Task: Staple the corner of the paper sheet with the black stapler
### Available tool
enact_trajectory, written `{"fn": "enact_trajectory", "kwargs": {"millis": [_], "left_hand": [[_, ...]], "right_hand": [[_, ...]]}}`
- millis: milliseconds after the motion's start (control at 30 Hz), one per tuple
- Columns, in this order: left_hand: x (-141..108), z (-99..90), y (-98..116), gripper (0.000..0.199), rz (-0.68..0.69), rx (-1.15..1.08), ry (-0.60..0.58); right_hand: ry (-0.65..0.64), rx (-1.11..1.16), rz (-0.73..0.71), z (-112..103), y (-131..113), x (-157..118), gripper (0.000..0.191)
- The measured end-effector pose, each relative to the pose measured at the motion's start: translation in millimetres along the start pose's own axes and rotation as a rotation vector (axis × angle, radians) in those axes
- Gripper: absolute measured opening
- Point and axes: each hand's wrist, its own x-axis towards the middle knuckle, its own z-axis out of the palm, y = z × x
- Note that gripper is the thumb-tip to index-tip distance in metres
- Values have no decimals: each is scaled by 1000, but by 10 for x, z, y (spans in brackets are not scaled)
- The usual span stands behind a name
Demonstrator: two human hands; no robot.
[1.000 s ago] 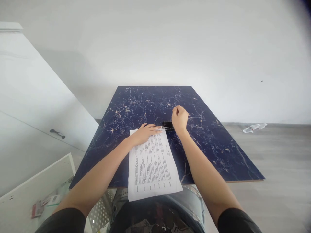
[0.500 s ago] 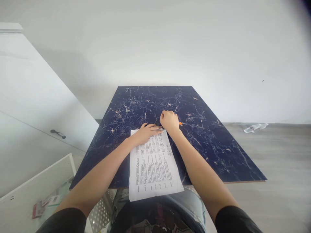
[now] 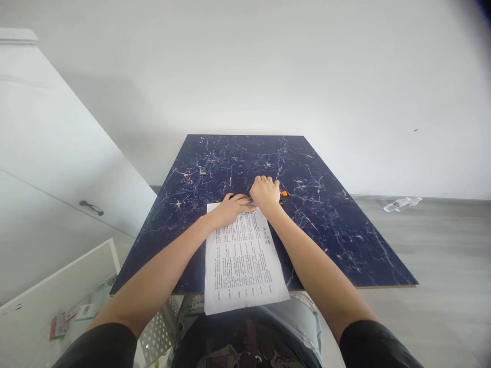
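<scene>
A printed sheet of paper (image 3: pixel 240 266) lies on the dark blue marbled table and hangs over its near edge. Across its far end rests my left hand (image 3: pixel 230 209), open, the fingers stretched out to the right and pressing on it. My right hand (image 3: pixel 265 191) is closed in a fist just beyond the sheet's far right corner, touching or nearly touching my left fingertips. A thin strip shows between the hands; what the fist holds is hidden. An orange-and-black object (image 3: pixel 284 194) sticks out at the right of the fist; I cannot tell whether it is held.
The table (image 3: pixel 245 153) stands against a white wall. A small grey piece (image 3: pixel 202 173) lies at its far left. To the left are a white cabinet with a dark handle (image 3: pixel 91 207) and an open white drawer (image 3: pixel 57 276). Clear plastic (image 3: pixel 402 204) lies on the floor at right.
My right hand has shifted slightly left, closer to my left fingers. More of the orange-and-black object shows beside it. My left hand and the paper keep their places.
</scene>
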Motion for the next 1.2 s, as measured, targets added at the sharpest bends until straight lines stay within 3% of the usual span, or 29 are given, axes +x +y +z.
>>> {"fn": "enact_trajectory", "kwargs": {"millis": [300,467,533,600,667,733,800,933,1067,1200], "left_hand": [[6,20,-14,76,6,25,9],[3,15,-39,84,32,29,-11],[2,5,-33,84,23,18,-15],[-1,-10,-16,80,15,7,-18],[-9,-32,7,73,12,-2,-18],[-26,-61,32,62,13,-17,-15],[-48,-86,50,52,23,-45,-15],[-68,-95,61,50,30,-69,-23],[-34,-103,78,43,-15,-7,86],[-55,-156,82,44,-38,-3,80]], "right_hand": [[14,54,-25,-19,-20,-20,30],[-10,323,91,-221,299,80,32],[-46,496,-53,-350,529,78,31],[-163,633,-290,-465,758,41,32],[-282,641,-449,-522,933,-11,41],[-347,552,-504,-508,1037,-54,37],[-366,462,-502,-442,1095,-71,20],[-313,363,-439,-322,1230,-42,9],[-147,345,-259,-350,1369,-17,10],[11,498,-174,-445,1218,-52,19]]}}
